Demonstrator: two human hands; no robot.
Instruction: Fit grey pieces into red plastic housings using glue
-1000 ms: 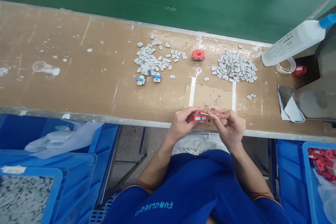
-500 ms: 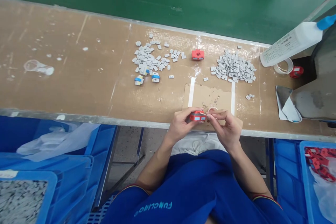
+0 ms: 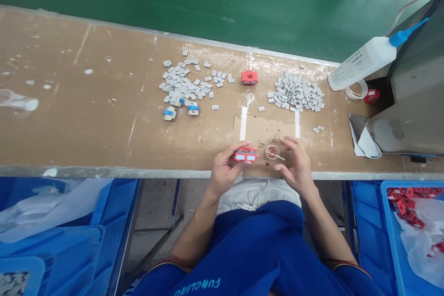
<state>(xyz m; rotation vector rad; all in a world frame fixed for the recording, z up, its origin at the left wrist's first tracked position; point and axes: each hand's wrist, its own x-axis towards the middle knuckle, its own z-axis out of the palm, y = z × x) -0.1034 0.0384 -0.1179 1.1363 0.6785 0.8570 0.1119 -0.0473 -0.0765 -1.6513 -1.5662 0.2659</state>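
Observation:
My left hand (image 3: 227, 166) grips a red and grey block (image 3: 245, 154) with two pale rectangles on its near side, over the front of the table. Just right of it, a small round dish (image 3: 272, 152) stands on the cardboard sheet (image 3: 256, 127), a thin stick (image 3: 278, 156) resting in it and over its rim. My right hand (image 3: 296, 164) is beside the dish, thumb and fingers apart, holding nothing. Another red block (image 3: 249, 77) sits farther back, between a left pile of small grey-white tiles (image 3: 182, 84) and a right pile (image 3: 298, 91).
Two blocks with blue bands (image 3: 193, 109) (image 3: 169, 113) lie by the left pile. At the right are a white bottle (image 3: 360, 62), a tape roll (image 3: 356, 89) and a metal box (image 3: 412, 115). Blue crates (image 3: 385, 222) flank the table below.
My right hand has let go of the stick, which now lies in the dish, and has opened away from the block. My left hand still holds the block. The camera view has shifted.

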